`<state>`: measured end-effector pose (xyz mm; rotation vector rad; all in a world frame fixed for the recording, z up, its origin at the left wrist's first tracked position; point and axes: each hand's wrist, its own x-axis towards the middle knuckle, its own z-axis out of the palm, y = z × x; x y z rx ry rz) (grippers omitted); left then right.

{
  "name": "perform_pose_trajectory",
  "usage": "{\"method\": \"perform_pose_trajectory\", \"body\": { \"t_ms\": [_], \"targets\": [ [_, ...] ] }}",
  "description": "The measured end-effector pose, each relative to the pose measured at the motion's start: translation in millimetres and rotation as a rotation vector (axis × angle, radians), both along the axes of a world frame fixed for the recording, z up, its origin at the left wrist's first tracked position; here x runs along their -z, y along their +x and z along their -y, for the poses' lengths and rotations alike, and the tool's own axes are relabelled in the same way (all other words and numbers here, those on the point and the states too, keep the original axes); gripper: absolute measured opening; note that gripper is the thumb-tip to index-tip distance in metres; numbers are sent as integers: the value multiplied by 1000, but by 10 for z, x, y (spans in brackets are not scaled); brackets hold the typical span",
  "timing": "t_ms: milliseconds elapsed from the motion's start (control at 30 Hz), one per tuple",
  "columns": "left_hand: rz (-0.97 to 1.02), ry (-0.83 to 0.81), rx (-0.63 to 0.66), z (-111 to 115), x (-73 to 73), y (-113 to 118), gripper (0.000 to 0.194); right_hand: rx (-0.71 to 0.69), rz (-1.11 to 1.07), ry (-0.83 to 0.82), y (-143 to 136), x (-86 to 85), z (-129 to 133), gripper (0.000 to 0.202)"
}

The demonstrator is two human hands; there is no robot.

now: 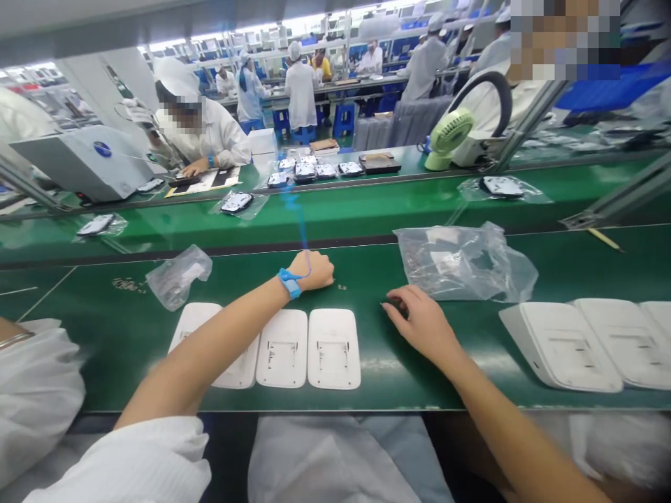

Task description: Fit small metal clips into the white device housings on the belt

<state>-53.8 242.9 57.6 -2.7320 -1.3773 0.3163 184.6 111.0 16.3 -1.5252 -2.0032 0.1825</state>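
My left hand (314, 271), with a blue wrist strap (290, 283), is curled closed on the green table, near a few tiny pieces (342, 287). What its fingers hold, if anything, is hidden. Below it, white plastic housings lie in a row, among them one at the row's right end (334, 349); my left forearm covers part of the row. My right hand (416, 314) rests to the right with thumb and fingers apart and nothing visible between them. A clear plastic bag (461, 262) lies just beyond it.
More white housings (581, 346) stand at the right. A smaller bag (179, 277) and scattered small parts (128, 284) lie at the left. Behind runs a green belt (346, 209) with bagged units (237, 202). A person (204, 133) works across it, near a green fan (449, 138).
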Motion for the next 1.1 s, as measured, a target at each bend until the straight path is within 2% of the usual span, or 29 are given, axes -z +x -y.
{"method": "perform_pose_trajectory", "body": {
  "t_ms": [100, 200, 533, 700, 833, 1000, 1067, 1100],
  "targets": [
    [-48, -10, -20, -10, 12, -79, 37, -95, 92, -147, 109, 30, -160, 13],
    [-76, -12, -47, -21, 23, -117, 37, -161, 175, -210, 53, 35, -263, 16],
    [-79, -11, -91, -162, 43, 2, 38, -303, 244, -19, -558, 46, -701, 20],
    [-55, -45, -137, -224, 29, 12, 39, -392, 320, -7, -663, 97, -773, 24],
    [-6, -81, -141, -258, 52, 131, 39, -356, 351, -18, -559, 59, -676, 29],
    [63, -120, -116, -170, 134, 470, 38, -225, 311, -34, -260, -31, -654, 24],
    [96, -128, -107, -114, 163, 623, 37, -104, 155, -26, -118, -62, -720, 20],
    [116, -130, -102, -87, 174, 692, 37, -35, -9, -30, -53, -72, -764, 17]
  ]
}}
